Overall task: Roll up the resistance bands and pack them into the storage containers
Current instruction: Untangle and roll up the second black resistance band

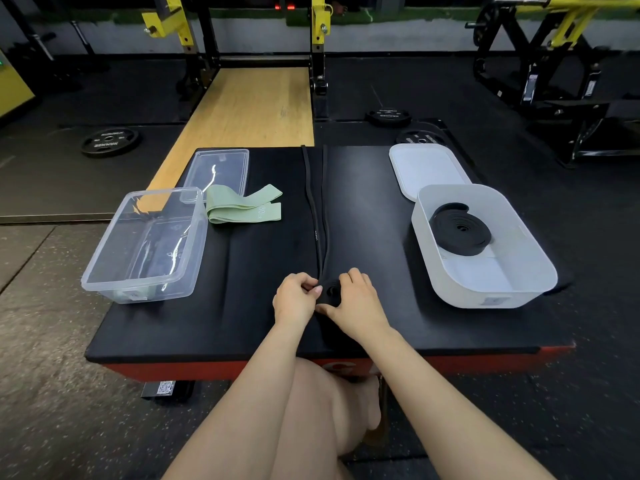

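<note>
A long black resistance band [316, 209] lies stretched down the middle of the black padded platform [242, 306]. Its near end is wound into a small coil [329, 292]. My left hand [295, 299] and my right hand [356, 299] both pinch that coil from either side. A rolled black band [460, 232] lies inside the white container [519, 292] at the right. A folded green band [246, 209] lies left of the long band. The clear container [104, 275] stands at the left with nothing in it.
A clear lid [221, 164] lies behind the clear container, and a white lid [426, 168] behind the white one. Weight plates [110, 140] lie on the floor beyond the platform. A yellow and black rack stands at the back. My knee shows below the platform's red edge.
</note>
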### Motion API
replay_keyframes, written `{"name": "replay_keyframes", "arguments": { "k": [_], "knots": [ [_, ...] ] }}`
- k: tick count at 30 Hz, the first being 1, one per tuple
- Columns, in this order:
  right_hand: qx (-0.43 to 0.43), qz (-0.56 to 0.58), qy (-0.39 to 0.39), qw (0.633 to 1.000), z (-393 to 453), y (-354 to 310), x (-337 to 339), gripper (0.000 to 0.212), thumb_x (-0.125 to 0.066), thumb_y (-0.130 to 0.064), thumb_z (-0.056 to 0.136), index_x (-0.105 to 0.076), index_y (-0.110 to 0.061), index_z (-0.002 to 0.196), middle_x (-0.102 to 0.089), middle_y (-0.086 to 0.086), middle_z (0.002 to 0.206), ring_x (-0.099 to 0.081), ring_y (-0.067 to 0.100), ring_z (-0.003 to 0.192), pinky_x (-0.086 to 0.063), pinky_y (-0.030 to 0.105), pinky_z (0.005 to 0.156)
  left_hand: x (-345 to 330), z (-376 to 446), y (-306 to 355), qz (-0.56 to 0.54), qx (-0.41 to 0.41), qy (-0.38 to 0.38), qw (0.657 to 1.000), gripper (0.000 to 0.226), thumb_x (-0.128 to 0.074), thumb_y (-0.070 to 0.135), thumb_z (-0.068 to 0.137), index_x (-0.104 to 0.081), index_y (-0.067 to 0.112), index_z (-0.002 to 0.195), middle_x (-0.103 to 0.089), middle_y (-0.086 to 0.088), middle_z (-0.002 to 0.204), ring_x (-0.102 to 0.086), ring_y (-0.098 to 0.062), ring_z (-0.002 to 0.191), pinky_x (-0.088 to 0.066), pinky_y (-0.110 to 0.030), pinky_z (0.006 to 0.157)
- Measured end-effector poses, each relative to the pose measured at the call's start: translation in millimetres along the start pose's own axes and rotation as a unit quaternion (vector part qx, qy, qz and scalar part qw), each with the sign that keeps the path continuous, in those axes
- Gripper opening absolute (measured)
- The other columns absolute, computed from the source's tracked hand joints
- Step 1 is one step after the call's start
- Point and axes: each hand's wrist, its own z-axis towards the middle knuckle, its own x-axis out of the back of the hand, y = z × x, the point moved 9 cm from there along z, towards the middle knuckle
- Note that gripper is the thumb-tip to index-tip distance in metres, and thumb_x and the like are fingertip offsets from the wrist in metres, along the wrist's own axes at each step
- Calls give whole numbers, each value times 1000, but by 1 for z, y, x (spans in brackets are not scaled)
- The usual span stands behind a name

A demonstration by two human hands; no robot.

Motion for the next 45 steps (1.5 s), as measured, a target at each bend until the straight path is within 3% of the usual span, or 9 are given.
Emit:
{"name": "replay_keyframes", "arguments": {
  "k": [6,10,15,21,25,30,36,39,45],
  "knots": [
    [53,-2,-56,997,7,1,3,65,-66,-50,81,-48,-8,127,-44,2,121,-39,19,114,-38,29,96,0,-6,2,-4,-15,4,1000,24,-67,19,85,-64,14,109,-58,4,99,-57,-12,92,-46,-35,94],
    [79,-10,-107,991,10,0,2,71,-69,-49,79,-45,-11,134,-44,0,122,-39,19,115,-39,30,97,-2,-9,6,9,-32,-8,999,33,-63,17,88,-60,13,121,-54,1,113,-52,-9,95,-44,-24,89],
    [99,-24,-155,983,11,0,0,79,-71,-44,79,-38,-11,143,-41,-1,128,-35,18,120,-34,28,102,2,-9,2,29,-14,-4,999,25,-54,21,94,-63,17,117,-57,2,116,-56,-13,103,-43,-25,88],
    [125,-43,-193,972,14,-2,-2,79,-73,-39,78,-38,-14,143,-41,-3,130,-35,18,118,-33,28,100,2,-4,-7,34,42,-3,999,14,-63,22,88,-66,19,102,-66,4,102,-61,-15,99,-48,-29,84],
    [106,-48,-181,977,11,-1,-2,81,-72,-41,79,-34,-15,145,-38,-1,135,-34,19,125,-33,30,103,4,-4,-5,92,48,6,995,11,-62,27,88,-65,26,99,-67,6,102,-59,-17,102,-46,-36,92],
    [15,-33,-103,994,0,9,5,82,-69,-55,75,-39,-10,137,-41,4,130,-38,22,125,-37,33,100,3,-2,-7,85,56,3,995,9,-62,27,88,-64,27,97,-66,7,104,-59,-16,102,-46,-35,92],
    [14,-31,-8,999,-7,-2,4,61,-58,-56,83,-48,-9,119,-45,3,120,-42,20,115,-41,30,92,0,-3,0,36,17,-2,999,26,-63,15,87,-62,23,112,-63,5,110,-57,-12,100,-44,-31,92],
    [24,-3,-3,1000,-7,-1,4,56,-60,-53,84,-50,-10,118,-46,2,118,-42,19,114,-40,29,93,0,-4,3,15,-10,-14,1000,32,-62,11,87,-63,23,117,-60,5,115,-51,-6,92,-43,-33,96],
    [53,-16,-43,998,0,-2,3,58,-63,-52,82,-50,-10,121,-45,1,116,-42,19,112,-37,28,94,-1,-7,5,11,-19,-28,999,29,-60,11,88,-65,22,114,-58,5,115,-54,-12,100,-41,-36,99]
  ]
}}
